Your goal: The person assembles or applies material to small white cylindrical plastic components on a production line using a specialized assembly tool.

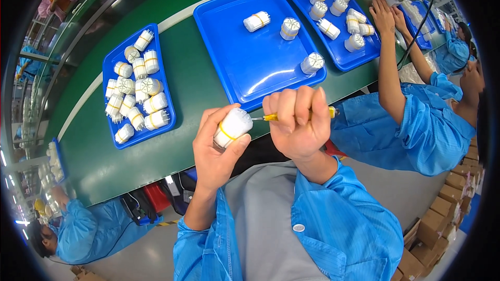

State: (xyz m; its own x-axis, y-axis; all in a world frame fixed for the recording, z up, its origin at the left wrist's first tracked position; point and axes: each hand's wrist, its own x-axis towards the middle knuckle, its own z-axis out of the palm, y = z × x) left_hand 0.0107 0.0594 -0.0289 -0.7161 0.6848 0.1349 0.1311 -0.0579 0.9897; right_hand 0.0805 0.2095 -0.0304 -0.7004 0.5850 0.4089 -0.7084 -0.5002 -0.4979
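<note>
hands (208, 148) (299, 127) adjacent, white cylinder (232, 127) in left, screwdriver (270, 117) in right

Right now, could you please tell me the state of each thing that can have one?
Left hand, closed around the white cylinder
Right hand, closed around the screwdriver
White cylinder, held tilted
Screwdriver, tip pointing at the white cylinder
Left tray, crowded with cylinders
Middle tray, holding three
Right tray, partly filled
Blue jacket, open in front
</note>
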